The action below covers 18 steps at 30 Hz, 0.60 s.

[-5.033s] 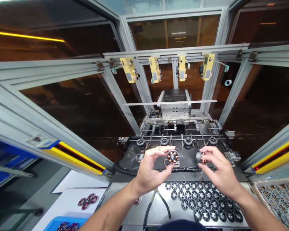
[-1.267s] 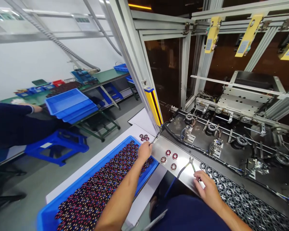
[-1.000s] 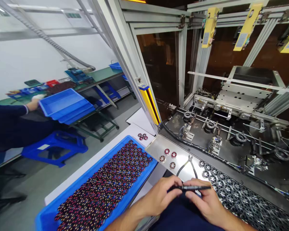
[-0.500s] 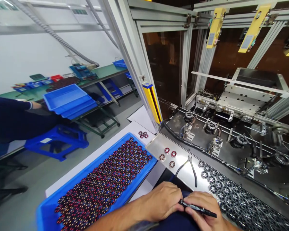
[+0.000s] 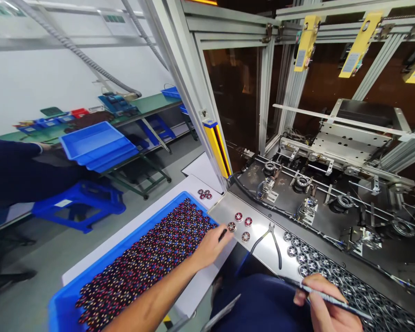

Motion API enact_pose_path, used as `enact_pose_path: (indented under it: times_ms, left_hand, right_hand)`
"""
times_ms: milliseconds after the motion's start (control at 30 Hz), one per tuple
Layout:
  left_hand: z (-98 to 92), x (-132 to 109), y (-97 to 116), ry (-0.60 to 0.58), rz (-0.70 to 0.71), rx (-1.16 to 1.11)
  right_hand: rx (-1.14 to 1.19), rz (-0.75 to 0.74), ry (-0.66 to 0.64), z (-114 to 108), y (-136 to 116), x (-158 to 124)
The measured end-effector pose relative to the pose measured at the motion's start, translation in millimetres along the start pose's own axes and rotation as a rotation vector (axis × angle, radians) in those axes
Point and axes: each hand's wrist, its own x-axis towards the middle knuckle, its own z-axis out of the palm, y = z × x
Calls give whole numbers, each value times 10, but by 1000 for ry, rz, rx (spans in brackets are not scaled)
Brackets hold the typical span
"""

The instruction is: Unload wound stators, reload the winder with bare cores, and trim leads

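Note:
My left hand (image 5: 210, 245) is closed on a black marker cap (image 5: 222, 234), over the right edge of the blue tray (image 5: 60, 302). Close to its fingertips, a small round wound part (image 5: 231, 226) lies on the metal ledge (image 5: 259, 251), beside several similar parts with red or copper faces. Low on the right, my right hand (image 5: 323, 302) grips an uncapped marker (image 5: 332, 299) between thumb and fingers, its tip pointing left. Pliers (image 5: 271, 235) with dark handles rest open on the ledge between my hands.
Many round wound parts (image 5: 152, 253) fill the tray. Rows of black and silver round parts (image 5: 332, 276) cover the ledge at right. Behind stand the machine's fixtures (image 5: 302, 183) and a yellow light barrier (image 5: 217, 148). A person's arm (image 5: 14, 152) shows at far left, by a blue stool (image 5: 86, 203).
My hands have moved apart and the cap has come off the marker. My left hand went up and left with the cap; my right went slightly right with the marker.

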Motion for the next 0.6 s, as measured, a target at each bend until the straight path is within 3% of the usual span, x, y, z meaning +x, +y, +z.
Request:
enact_pose_path:
  times_ms: [133,300,433,600]
  left_hand:
    - [382,389,-271,159,-223,50]
    - [825,631,-464,182,-337,61]
    - [917,654,-565,210,-376,31]
    - [875,698,-593,255,-389,-103]
  right_hand:
    - [56,-1,-32,-15,100,-43]
    - [22,103,-2,-55,112,-109]
    - [-6,67,-123,-143,140,-137]
    - [-21,85,-128,-143,115,-108]
